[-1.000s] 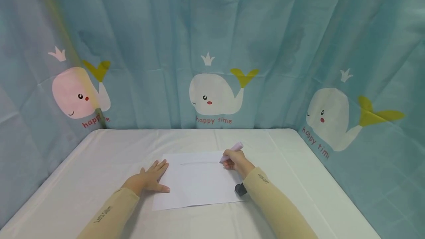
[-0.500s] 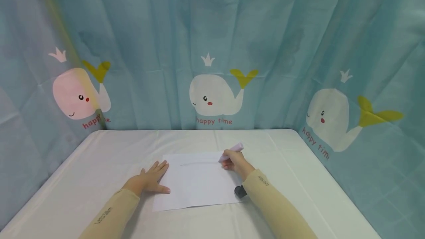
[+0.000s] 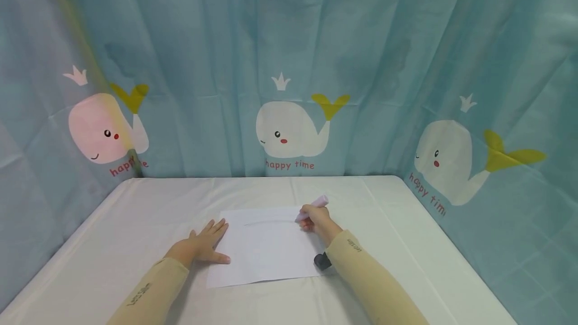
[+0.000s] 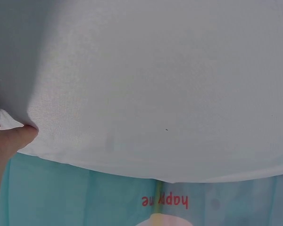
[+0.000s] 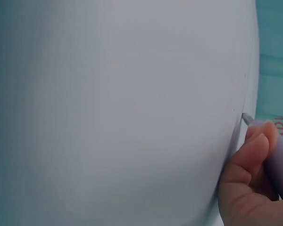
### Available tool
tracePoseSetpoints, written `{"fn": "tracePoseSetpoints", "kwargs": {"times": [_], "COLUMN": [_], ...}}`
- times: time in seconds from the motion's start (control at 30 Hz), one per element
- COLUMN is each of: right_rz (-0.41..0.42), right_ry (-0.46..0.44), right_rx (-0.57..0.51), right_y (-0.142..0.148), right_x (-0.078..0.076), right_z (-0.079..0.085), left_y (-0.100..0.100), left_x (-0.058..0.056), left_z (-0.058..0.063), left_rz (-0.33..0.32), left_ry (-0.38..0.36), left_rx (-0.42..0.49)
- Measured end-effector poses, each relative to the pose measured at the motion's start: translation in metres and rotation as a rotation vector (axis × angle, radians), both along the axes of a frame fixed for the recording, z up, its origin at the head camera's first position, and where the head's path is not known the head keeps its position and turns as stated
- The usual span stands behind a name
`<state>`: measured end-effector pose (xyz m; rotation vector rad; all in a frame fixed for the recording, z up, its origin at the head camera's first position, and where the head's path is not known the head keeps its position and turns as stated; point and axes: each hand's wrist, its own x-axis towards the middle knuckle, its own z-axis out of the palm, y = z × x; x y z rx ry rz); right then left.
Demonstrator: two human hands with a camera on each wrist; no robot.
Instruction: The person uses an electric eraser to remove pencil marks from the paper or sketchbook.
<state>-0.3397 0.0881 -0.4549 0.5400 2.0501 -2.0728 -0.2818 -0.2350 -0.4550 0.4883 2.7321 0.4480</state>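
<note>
A white sheet of paper [image 3: 266, 250] lies on the white-covered table, with a faint thin line across its upper part. My left hand [image 3: 200, 246] rests flat at the sheet's left edge, fingers spread and the thumb over the paper. Part of that hand [image 4: 9, 141] shows at the left side of the left wrist view. Near the sheet's upper right, my right hand [image 3: 318, 218] pinches a thick lilac marker [image 3: 321, 201], tilted with its tip down at the paper. The right wrist view shows its grey tip [image 5: 246, 117] ahead of the curled fingers.
A white cloth covers the table [image 3: 388, 214]. Blue curtains [image 3: 217, 64] with whale prints hang behind it and along both sides. A small black object [image 3: 322, 262] shows beside the right sleeve, over the paper's right edge; the sleeve hides part of it.
My right hand and the marker have shifted very slightly left along the line. The left hand stays in place on the paper's edge. The whole head view has drifted a little.
</note>
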Motion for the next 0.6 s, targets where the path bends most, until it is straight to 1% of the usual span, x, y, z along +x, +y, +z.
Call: {"fn": "tracePoseSetpoints", "kwargs": {"times": [0.1,0.2,0.3,0.47,0.6], "right_rz": [0.036,0.055,0.043,0.022,0.045], "right_ry": [-0.013,-0.018,-0.011,-0.019,-0.027], "right_rx": [0.013,0.012,0.020,0.039,0.021], "right_y": [-0.0007,-0.0010,-0.0015,-0.0016,0.0002], "right_x": [0.0007,0.0016,0.0017,0.0005,0.0004], "right_z": [0.0010,0.0016,0.0018,0.0020,0.0025], "left_y": [-0.0016,-0.0029,-0.0031,0.0001,0.0004], "left_x": [-0.0006,-0.0014,-0.0017,0.0001,-0.0003], "left_z": [-0.0016,-0.0044,-0.0050,-0.0014,-0.0019], "left_rz": [-0.003,0.000,-0.001,0.007,0.005], "left_ry": [-0.008,-0.024,-0.024,-0.012,-0.007], "left_rx": [0.012,-0.001,-0.005,-0.010,-0.012]}}
